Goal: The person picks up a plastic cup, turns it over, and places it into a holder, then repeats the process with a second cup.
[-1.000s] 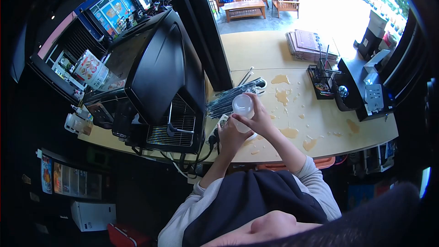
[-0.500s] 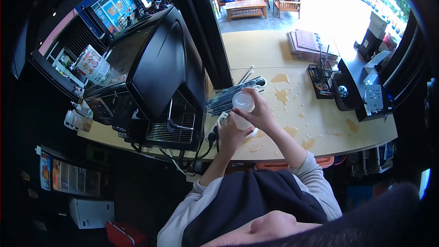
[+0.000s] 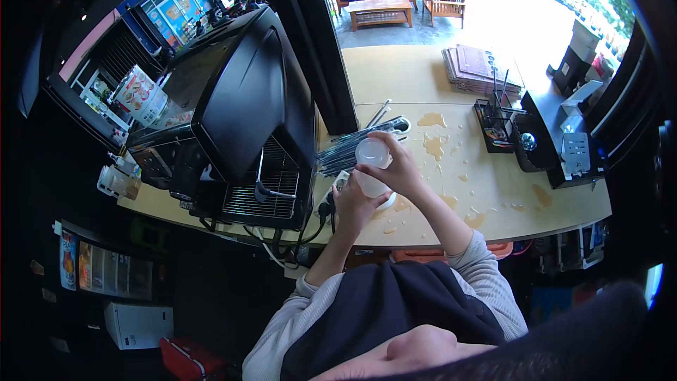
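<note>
A translucent, whitish plastic cup (image 3: 371,183) is between my two hands above the counter, its round end (image 3: 371,152) facing up toward me. My right hand (image 3: 400,171) is closed around the upper part, thumb on the near side and fingers over the far side. Lower down, my left hand (image 3: 355,201) is wrapped around the cup from the left. Part of a white round object (image 3: 388,200) shows below the cup, mostly hidden by my hands. Just beyond the cup lies a pile of thin wrapped straws (image 3: 345,153).
Brown liquid puddles (image 3: 434,146) spot the wooden counter (image 3: 395,70). A black espresso machine (image 3: 247,99) stands left, beside a dark post (image 3: 310,42). Cables and a power strip (image 3: 341,182) lie near my left hand. A black organizer (image 3: 493,127) and stacked brown folders (image 3: 472,67) are right.
Both hands keep their hold on the cup, in almost the same place. The whole view has shifted very slightly.
</note>
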`<action>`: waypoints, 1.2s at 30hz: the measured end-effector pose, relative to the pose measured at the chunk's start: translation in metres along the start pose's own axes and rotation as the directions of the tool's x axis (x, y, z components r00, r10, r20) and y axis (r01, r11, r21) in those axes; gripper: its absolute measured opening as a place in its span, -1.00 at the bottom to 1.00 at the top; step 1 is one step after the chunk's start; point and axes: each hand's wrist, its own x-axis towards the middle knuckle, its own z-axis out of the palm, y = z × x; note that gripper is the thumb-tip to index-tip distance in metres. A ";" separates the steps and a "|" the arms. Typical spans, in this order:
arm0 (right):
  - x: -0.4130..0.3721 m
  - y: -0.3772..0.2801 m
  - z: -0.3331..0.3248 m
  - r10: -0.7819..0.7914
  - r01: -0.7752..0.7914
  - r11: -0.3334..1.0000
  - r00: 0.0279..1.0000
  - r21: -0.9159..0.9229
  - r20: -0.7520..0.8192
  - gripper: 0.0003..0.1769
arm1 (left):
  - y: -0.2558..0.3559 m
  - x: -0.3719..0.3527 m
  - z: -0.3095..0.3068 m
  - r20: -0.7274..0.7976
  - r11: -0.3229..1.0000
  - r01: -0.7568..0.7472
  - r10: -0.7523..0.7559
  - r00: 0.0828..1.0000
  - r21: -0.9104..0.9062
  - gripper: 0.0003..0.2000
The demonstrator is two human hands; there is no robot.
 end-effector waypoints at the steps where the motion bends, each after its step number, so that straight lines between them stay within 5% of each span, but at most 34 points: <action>1: 0.001 0.001 -0.002 0.001 -0.001 1.000 1.000 0.001 0.003 -0.16 | 0.000 -0.001 0.000 -0.015 1.000 -0.005 0.005 1.000 0.012 -0.05; 4: 0.005 0.004 -0.008 -0.012 0.007 0.998 0.996 0.061 0.089 -0.24 | -0.002 -0.002 0.002 -0.049 1.000 -0.023 0.024 0.998 0.021 -0.04; 12: -0.014 0.019 0.007 0.039 -0.034 0.991 0.998 0.132 -0.039 -0.15 | -0.002 -0.002 0.001 -0.073 0.999 -0.050 0.049 0.996 -0.019 -0.07; 36: -0.001 0.022 0.011 0.002 0.005 0.944 1.000 0.329 -0.021 -0.24 | -0.006 0.001 0.004 -0.083 0.998 -0.058 0.059 0.995 0.013 -0.03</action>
